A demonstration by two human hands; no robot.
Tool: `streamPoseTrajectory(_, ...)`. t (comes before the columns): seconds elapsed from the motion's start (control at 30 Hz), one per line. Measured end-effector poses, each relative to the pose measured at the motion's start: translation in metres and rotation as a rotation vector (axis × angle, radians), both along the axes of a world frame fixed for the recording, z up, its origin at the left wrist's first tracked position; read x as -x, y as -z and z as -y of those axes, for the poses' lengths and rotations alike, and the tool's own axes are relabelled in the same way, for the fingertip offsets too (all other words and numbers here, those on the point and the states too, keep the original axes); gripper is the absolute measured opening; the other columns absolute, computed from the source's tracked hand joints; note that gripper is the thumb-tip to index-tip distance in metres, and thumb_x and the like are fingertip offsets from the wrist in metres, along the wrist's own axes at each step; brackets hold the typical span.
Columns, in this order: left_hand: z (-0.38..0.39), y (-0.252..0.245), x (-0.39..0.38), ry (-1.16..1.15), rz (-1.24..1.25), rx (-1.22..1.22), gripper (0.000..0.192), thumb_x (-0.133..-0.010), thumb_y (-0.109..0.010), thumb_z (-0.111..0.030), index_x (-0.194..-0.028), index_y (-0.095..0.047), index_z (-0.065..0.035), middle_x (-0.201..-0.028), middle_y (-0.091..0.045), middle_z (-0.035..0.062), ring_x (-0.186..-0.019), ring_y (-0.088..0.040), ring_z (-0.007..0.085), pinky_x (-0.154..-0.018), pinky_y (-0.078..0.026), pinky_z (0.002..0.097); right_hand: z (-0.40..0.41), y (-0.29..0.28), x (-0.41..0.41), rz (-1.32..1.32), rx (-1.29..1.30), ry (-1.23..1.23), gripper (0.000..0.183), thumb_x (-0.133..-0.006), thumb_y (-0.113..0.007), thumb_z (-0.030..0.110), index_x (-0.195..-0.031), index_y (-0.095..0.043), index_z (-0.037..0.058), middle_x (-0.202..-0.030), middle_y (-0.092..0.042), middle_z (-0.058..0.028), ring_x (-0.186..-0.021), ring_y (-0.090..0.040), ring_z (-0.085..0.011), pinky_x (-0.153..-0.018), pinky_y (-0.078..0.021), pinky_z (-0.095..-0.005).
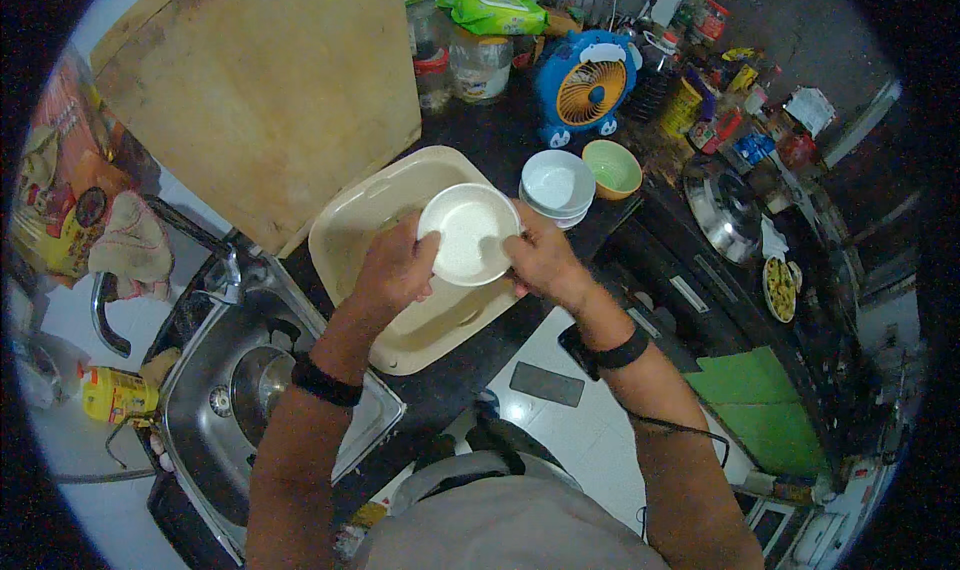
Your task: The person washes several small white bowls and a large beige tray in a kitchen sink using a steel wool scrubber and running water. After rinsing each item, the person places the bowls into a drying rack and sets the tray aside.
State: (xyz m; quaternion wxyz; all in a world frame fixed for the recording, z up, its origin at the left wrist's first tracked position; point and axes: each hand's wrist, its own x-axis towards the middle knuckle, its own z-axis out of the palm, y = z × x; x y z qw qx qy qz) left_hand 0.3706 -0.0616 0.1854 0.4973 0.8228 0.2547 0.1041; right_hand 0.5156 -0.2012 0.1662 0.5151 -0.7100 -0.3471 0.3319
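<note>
Between both hands I hold a white bowl (469,232), its inside facing up at me. My left hand (396,262) grips the left rim, thumb on the inner edge. The opposite rim is in my right hand (547,255), the thumb over the edge and the fingers mostly hidden beneath. Under the bowl stands a cream plastic basin (352,202) on the dark counter; part of its inside is covered by my hands. Just past my right hand is a stack of white bowls (556,183), with a green bowl with an orange outside (613,168) beside it.
A steel sink (199,450) holding a metal pot (259,382) lies at left, below a faucet (232,270). A large wooden board (277,89) leans behind the basin. Behind the bowls stands a blue toy-shaped fan (589,86). A metal lid (724,210) and several jars are at right.
</note>
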Motion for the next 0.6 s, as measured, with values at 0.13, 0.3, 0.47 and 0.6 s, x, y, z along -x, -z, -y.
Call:
streamPoseTrajectory(0.13, 0.003, 0.007, -0.012, -0.005, 0.175, 0.185, 0.041, -0.09, -0.054, -0.023, -0.124, -0.044, -0.0029, -0.078, -0.061, 0.0123, -0.054, -0.057, 0.0139, -0.051, -0.05, 0.0273, 0.005, 0.0, -0.054, -0.041, 0.03, 0.09, 0.038, -0.078, -0.043, 0.01, -0.114, -0.05, -0.0017, -0.069, -0.056, -0.0065, -0.039, -0.047, -0.0104, -0.031, -0.0372, -0.0238)
streamPoseTrajectory(0.3, -0.011, 0.021, 0.014, -0.043, 0.264, 0.291, 0.034, -0.088, -0.055, -0.014, -0.12, -0.05, -0.0033, -0.079, -0.062, 0.0095, -0.058, -0.057, 0.0115, -0.054, -0.05, 0.025, 0.015, 0.006, -0.126, 0.172, 0.026, 0.264, 0.032, -0.08, -0.044, 0.013, -0.108, -0.05, -0.0031, -0.06, -0.053, -0.0071, -0.037, -0.044, -0.0117, -0.033, -0.0353, -0.0253)
streamPoseTrajectory(0.47, -0.018, 0.027, 0.052, -0.127, 0.234, 0.385, 0.028, -0.088, -0.054, -0.012, -0.113, -0.054, 0.0012, -0.08, -0.063, 0.0094, -0.06, -0.059, 0.0124, -0.055, -0.05, 0.0251, 0.018, 0.046, -0.177, 0.332, 0.17, 0.269, 0.033, -0.082, -0.044, 0.011, -0.109, -0.047, -0.0066, -0.06, -0.053, -0.009, -0.04, -0.047, -0.0151, -0.034, -0.0368, -0.0284)
streamPoseTrajectory(0.6, -0.021, 0.029, 0.077, -0.187, 0.178, 0.329, 0.028, -0.088, -0.053, -0.012, -0.112, -0.055, 0.002, -0.081, -0.064, 0.0106, -0.06, -0.06, 0.0134, -0.056, -0.051, 0.0256, 0.016, 0.066, -0.202, 0.549, 0.361, 0.214, 0.035, -0.083, -0.046, 0.009, -0.114, -0.045, -0.0082, -0.062, -0.054, -0.0105, -0.042, -0.05, -0.0171, -0.035, -0.0384, -0.03)
